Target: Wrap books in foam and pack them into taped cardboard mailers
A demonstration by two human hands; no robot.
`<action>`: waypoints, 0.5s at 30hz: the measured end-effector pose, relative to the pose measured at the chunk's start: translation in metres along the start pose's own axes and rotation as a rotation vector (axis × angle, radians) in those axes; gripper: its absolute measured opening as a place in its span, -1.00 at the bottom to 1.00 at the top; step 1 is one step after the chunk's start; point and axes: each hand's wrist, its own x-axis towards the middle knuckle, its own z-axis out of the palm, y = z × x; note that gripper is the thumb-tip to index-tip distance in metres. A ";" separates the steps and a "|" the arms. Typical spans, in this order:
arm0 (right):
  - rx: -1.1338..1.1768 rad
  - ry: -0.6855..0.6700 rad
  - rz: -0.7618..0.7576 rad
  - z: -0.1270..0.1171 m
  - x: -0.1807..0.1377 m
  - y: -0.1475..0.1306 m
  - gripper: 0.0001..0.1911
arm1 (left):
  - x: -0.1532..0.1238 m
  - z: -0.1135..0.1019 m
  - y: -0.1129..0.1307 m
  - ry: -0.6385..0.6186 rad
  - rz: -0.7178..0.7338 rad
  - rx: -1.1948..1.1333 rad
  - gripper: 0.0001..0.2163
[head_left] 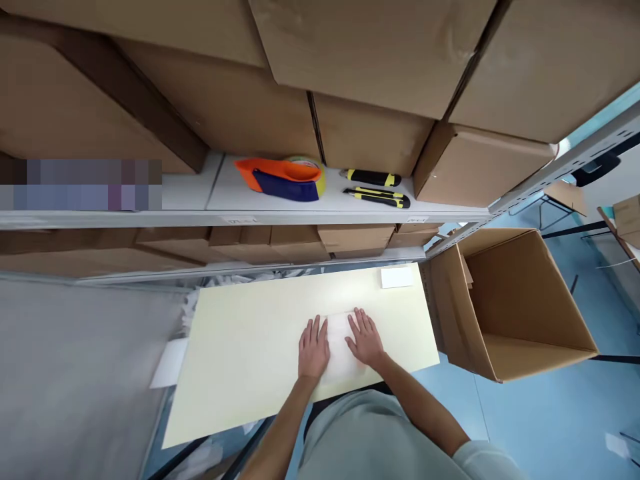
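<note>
A white, soft-looking rectangular piece (341, 347) lies on the pale cream board (245, 353) in front of me; its exact kind I cannot make out. My left hand (313, 350) rests flat along its left edge with fingers extended. On the opposite side, my right hand (365, 340) is spread over its right edge, fingers apart and pointing away from me. Both palms are down, and neither hand grips anything. Near the board's far right corner lies a small white card (397, 277).
An open cardboard box (530, 307) stands right of the board. Behind is a shelf (190, 200) with stacked cartons (370, 53), an orange-and-blue tape dispenser (285, 180) and two yellow-and-black utility knives, one (373, 177) behind the other (377, 197). White scraps lie behind the board.
</note>
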 end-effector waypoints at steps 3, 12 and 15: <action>-0.050 0.029 -0.035 -0.027 0.010 -0.003 -0.34 | 0.009 -0.013 0.014 0.024 0.009 -0.006 -0.45; -0.201 0.646 -0.164 -0.261 0.124 -0.053 -0.45 | 0.157 -0.129 0.165 0.281 0.321 -0.067 -0.55; -0.238 0.706 -0.149 -0.324 0.147 -0.072 -0.50 | 0.202 -0.177 0.222 0.361 0.434 -0.072 -0.49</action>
